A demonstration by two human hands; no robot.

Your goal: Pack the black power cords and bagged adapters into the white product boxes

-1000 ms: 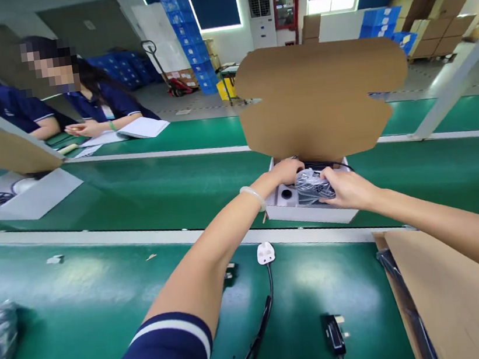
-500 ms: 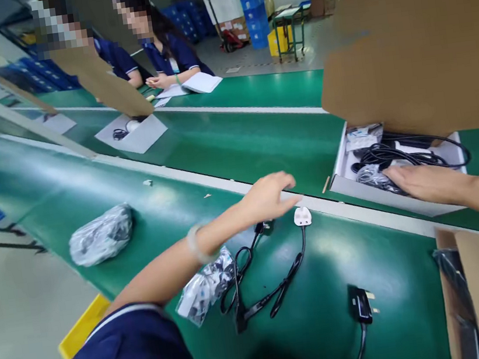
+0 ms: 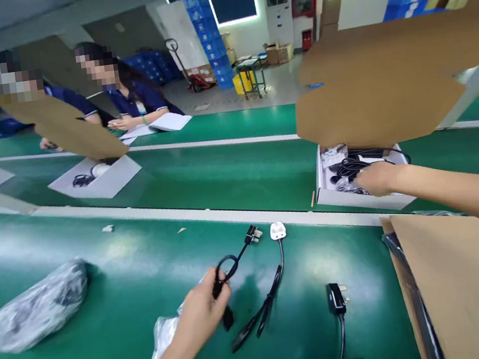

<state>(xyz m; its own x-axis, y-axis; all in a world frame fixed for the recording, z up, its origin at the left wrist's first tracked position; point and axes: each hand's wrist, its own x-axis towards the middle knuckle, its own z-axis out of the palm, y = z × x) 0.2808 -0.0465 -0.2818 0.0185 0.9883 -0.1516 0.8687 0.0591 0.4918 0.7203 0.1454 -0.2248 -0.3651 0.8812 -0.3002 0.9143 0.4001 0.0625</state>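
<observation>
My left hand [image 3: 205, 302] is closed around a bundled black power cord [image 3: 229, 268], lifted a little off the green bench. The cord's plug [image 3: 252, 234] points away from me, its pins showing. To its right lies another black cord with a white plug [image 3: 277, 231]. Partly behind my left wrist is a clear plastic bag [image 3: 165, 333]. My right hand [image 3: 378, 177] reaches into an open white carton [image 3: 359, 196] holding black cables [image 3: 348, 166] and a clear-bagged coil. Its fingertips are hidden there, so its grip does not show.
A black plug [image 3: 336, 299] on a cord lies near the front. At left rests a plastic-wrapped bundle [image 3: 40, 309]. Cardboard [image 3: 464, 279] stands at right. Beyond the white rail, another open carton [image 3: 99, 183] sits on the belt; two people are across the line.
My left hand has come back toward me and taken hold of the black cord, raising it. My right hand stays in the carton. The view has shifted to the right and up.
</observation>
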